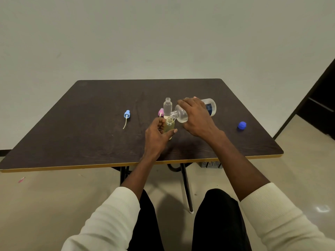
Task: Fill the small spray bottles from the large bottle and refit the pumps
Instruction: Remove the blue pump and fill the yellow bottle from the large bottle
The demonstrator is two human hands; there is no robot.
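My right hand [196, 117] grips the large clear bottle [181, 115], tipped on its side with its open neck pointing left and down over a small yellowish bottle [169, 126]. My left hand [156, 134] holds that small bottle upright on the dark table [81, 134], fingers and thumb curled round it. A second small clear bottle [167, 107] stands open just behind. A pink pump [160, 112] lies beside it, partly hidden. A blue pump [126, 115] with its dip tube lies to the left.
The large bottle's blue cap [242, 126] sits on the table at the right. The table's yellow front edge [72, 167] runs above my knees. A wall is behind the table, and a dark doorway is at the far right.
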